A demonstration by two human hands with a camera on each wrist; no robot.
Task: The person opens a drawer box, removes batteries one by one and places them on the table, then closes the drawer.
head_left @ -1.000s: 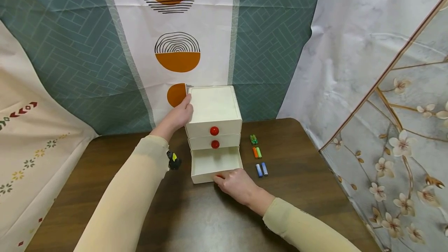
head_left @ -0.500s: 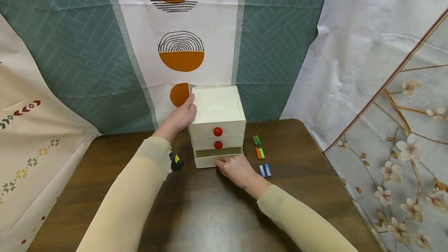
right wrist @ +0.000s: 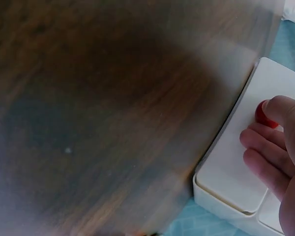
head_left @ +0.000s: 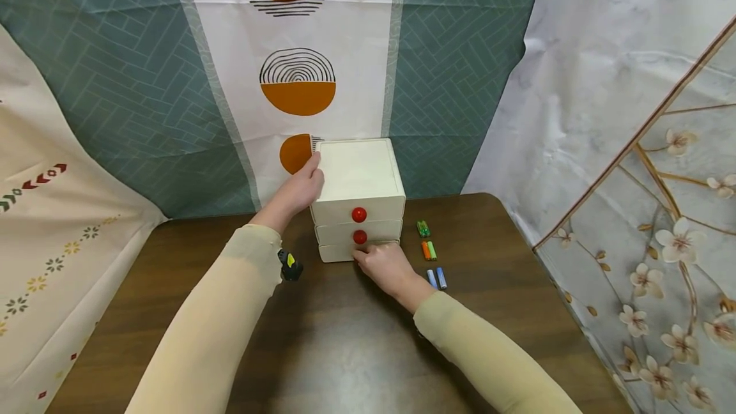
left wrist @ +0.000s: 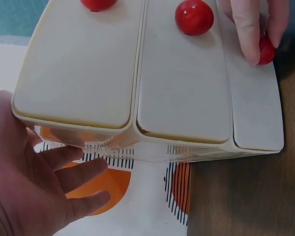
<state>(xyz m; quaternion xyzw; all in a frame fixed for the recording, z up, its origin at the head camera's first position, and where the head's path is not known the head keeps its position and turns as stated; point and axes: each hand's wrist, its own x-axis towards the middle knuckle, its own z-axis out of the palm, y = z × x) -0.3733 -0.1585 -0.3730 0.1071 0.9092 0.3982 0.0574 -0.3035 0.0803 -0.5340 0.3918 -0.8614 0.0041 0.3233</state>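
Observation:
A small white drawer cabinet (head_left: 359,168) with three drawers and round red knobs stands on the table. My left hand (head_left: 299,190) rests against its left side near the top. In the left wrist view, the fingers (left wrist: 81,174) of that hand are spread and fairly straight along the side wall. Down at the front, my right hand (head_left: 388,267) pinches the red knob (right wrist: 265,115) of the bottom drawer (head_left: 336,253) between thumb and fingers. That drawer sits flush with the cabinet in the left wrist view. The upper and middle drawers are closed too.
Right of the cabinet lie small batteries in pairs: green ones (head_left: 423,229), an orange and a light green one (head_left: 429,250), and blue ones (head_left: 436,278) close to my right wrist. Behind the brown table (head_left: 322,350) hang patterned cloths (head_left: 454,82).
The bottom drawer has slid back into the cabinet, pushed by my right hand on its knob. My left hand keeps its place on the cabinet's side. The head view has shifted slightly.

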